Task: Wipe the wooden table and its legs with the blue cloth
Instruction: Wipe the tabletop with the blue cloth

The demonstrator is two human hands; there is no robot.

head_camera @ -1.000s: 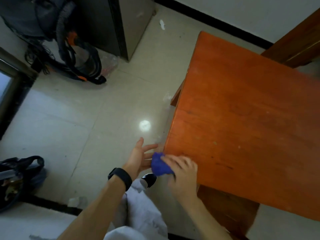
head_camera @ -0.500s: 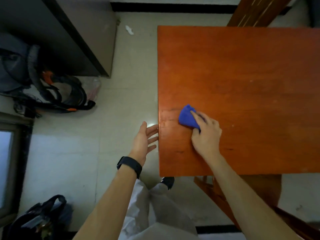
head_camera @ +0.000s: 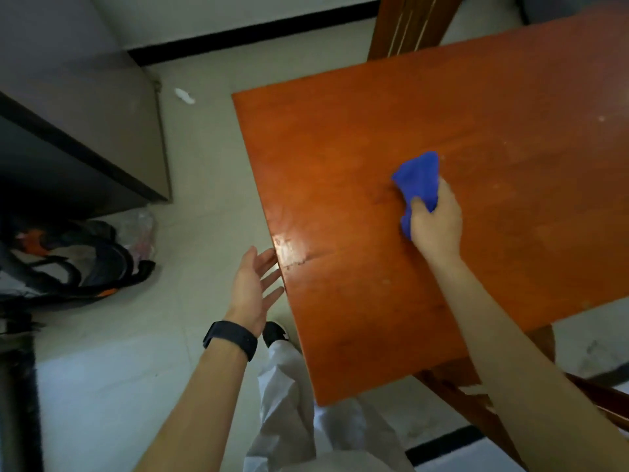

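Note:
The orange-brown wooden table fills the right half of the view. My right hand grips the bunched blue cloth and presses it on the tabletop near its middle. My left hand hangs open beside the table's left edge, fingers spread and fingertips close to the edge, a black band on its wrist. The table's legs are hidden under the top.
A grey cabinet stands at the left, with a backpack and a plastic bag on the tiled floor beside it. A wooden chair back rises behind the table. Another wooden piece sits under the near corner. My shoe is by the table edge.
My right hand has slid the blue cloth from the table's near-left corner across the top toward the middle. The left hand stays open by the edge. The view has swung.

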